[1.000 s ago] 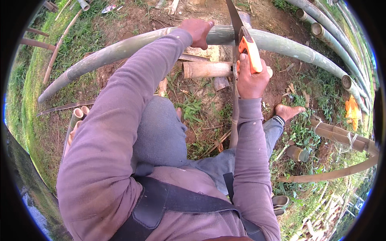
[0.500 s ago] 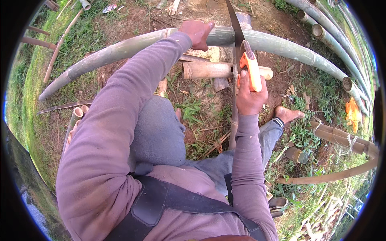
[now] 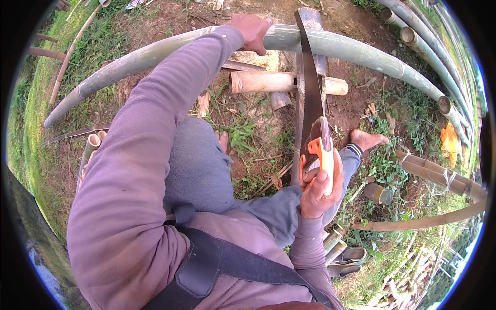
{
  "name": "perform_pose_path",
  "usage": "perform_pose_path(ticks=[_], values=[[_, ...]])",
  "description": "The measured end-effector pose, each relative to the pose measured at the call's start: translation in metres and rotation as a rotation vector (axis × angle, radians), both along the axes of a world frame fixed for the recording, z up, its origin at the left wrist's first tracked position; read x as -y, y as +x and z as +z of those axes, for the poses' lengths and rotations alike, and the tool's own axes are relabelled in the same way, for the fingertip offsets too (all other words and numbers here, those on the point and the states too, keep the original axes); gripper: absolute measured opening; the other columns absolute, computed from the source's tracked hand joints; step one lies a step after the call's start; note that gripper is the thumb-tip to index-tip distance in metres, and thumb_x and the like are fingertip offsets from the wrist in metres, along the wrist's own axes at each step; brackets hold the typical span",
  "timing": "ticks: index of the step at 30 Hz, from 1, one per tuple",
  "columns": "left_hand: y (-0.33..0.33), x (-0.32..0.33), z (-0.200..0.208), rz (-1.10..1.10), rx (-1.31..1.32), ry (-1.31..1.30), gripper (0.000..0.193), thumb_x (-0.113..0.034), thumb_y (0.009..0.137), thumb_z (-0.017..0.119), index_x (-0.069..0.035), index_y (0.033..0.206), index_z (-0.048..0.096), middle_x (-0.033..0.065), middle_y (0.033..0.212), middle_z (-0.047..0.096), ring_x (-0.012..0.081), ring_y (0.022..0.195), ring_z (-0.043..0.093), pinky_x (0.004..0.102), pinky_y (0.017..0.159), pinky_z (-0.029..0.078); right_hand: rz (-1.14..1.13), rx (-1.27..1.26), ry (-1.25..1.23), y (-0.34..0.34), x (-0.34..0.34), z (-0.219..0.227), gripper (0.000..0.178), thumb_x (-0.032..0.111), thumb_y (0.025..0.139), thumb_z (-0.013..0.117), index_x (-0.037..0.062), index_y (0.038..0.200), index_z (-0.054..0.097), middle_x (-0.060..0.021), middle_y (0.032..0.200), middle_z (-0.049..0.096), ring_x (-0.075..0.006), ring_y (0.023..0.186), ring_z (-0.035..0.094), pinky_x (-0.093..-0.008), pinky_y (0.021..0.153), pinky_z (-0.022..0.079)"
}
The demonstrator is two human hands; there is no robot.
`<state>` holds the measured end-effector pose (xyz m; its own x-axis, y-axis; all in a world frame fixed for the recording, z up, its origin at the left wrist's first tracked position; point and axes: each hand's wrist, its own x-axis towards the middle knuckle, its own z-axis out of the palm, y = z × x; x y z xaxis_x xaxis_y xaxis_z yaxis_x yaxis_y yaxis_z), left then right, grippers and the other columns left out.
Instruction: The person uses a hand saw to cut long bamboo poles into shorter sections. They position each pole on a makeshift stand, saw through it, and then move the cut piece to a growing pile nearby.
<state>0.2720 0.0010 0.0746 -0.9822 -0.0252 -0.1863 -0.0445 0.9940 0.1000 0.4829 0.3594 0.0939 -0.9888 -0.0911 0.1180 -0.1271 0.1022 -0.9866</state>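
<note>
A long green bamboo pole [image 3: 356,50] lies crosswise ahead of me, resting over a wooden support. My left hand [image 3: 251,33] is wrapped over the top of the pole, left of the saw; some of its fingers are hidden behind the pole. In my right hand [image 3: 321,187] is a hand saw [image 3: 311,85], gripped by its orange handle close to my right thigh. Its dark toothed blade points away from me and crosses the pole near the tip. Whether the teeth sit in a cut I cannot tell.
Below the pole, a short pale bamboo piece [image 3: 263,82] passes through the upright support [image 3: 300,111]. More bamboo poles [image 3: 426,49] lie at the right, near an orange cloth or bag [image 3: 450,145]. A long thin blade [image 3: 77,133] lies at the left. Shoes [image 3: 353,254] stand at the lower right.
My right hand has drawn the saw back toward my body, so more of the blade shows on my side of the pole. The left hand keeps its hold on the pole.
</note>
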Motion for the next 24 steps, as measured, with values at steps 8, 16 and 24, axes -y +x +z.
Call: perform_pose_path(ticks=[8,16,24], values=[[-0.015,-0.002,0.000,-0.025,-0.044,0.027,0.090,-0.043,0.071,0.087,-0.007,0.148,0.057,0.0208,0.116,0.077,0.0401,0.110,0.074,0.0494,0.099,0.059,-0.037,-0.166,-0.011,-0.120,0.076,-0.036,0.043,0.018,0.108,0.066,-0.0056,0.143,0.060,-0.0141,0.119,0.073,-0.0165,0.095,0.069,-0.0297,0.083,0.057],[0.004,0.001,-0.005,-0.031,-0.004,-0.002,0.081,-0.043,0.074,0.084,-0.007,0.141,0.058,0.0220,0.109,0.077,0.0404,0.106,0.075,0.0542,0.093,0.060,0.030,0.023,-0.117,-0.029,0.025,-0.038,0.058,0.029,0.109,0.066,-0.0112,0.148,0.052,-0.0228,0.131,0.069,-0.0235,0.114,0.071,-0.0304,0.088,0.061],[-0.002,-0.008,-0.003,-0.031,-0.014,0.031,0.085,-0.041,0.071,0.085,-0.007,0.144,0.057,0.0220,0.110,0.077,0.0405,0.104,0.075,0.0523,0.091,0.061,-0.052,-0.232,0.061,-0.149,0.101,-0.034,0.043,0.015,0.105,0.069,-0.0077,0.140,0.061,-0.0219,0.129,0.072,-0.0257,0.113,0.073,-0.0356,0.097,0.057]])
